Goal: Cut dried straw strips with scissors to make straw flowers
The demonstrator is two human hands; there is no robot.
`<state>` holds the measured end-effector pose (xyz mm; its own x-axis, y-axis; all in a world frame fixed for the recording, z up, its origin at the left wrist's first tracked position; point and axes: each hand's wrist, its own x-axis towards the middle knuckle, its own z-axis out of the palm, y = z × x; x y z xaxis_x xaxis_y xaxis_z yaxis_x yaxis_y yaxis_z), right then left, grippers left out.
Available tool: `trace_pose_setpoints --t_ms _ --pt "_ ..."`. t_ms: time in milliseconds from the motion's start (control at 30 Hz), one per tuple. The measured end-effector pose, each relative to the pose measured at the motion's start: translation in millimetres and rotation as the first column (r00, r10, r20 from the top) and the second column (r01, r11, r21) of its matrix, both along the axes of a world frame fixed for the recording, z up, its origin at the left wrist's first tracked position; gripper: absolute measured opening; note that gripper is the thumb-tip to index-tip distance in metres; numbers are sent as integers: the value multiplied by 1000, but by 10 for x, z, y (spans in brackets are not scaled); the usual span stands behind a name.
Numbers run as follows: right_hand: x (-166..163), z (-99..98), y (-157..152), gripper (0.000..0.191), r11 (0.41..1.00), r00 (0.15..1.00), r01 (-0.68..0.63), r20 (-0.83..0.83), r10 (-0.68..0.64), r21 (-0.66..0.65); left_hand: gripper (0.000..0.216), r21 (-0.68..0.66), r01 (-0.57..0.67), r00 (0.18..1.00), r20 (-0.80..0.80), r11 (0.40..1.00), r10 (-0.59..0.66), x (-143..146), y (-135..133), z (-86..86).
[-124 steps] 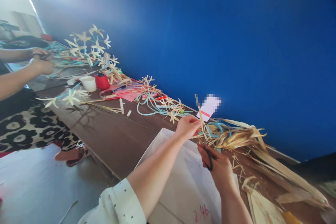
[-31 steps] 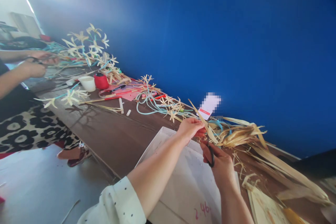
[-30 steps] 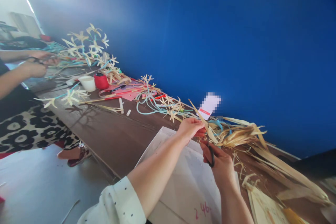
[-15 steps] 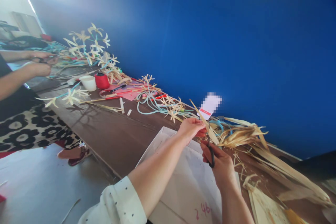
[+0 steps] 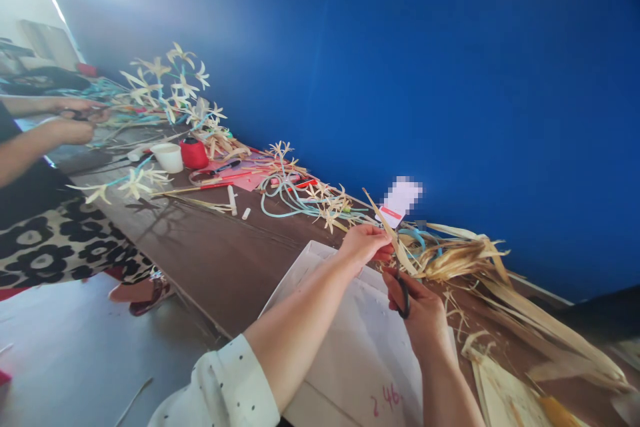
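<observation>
My left hand [image 5: 364, 243] pinches a thin dried leaf strip [image 5: 389, 230] that slants up to the left above a white board [image 5: 350, 347]. My right hand [image 5: 423, 317] is closed through the black handles of scissors [image 5: 403, 297], held just below the strip. The scissor blades are hidden behind the strip and my fingers. A pile of dried straw-coloured leaves [image 5: 465, 260] lies right behind both hands.
A long dark wooden table [image 5: 210, 247] runs along a blue wall [image 5: 450, 80]. On it lie straw flowers [image 5: 165, 87], light blue strips [image 5: 285, 203], a red spool [image 5: 194, 153] and a white cup [image 5: 169, 158]. Another person's hands [image 5: 75, 120] work at the far left.
The strip has tilted from nearly upright to slanting left, and my right hand with the scissors has shifted slightly right. In the last second almost nothing has moved.
</observation>
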<state>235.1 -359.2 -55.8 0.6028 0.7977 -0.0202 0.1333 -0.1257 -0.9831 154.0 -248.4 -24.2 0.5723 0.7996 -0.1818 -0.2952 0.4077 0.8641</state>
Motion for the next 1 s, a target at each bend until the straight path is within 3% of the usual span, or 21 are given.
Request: trace_pose_setpoints --t_ms 1000 --pt "-40 49 -7 41 999 990 18 137 -11 -50 7 6 22 1000 15 1000 -22 -5 17 -20"
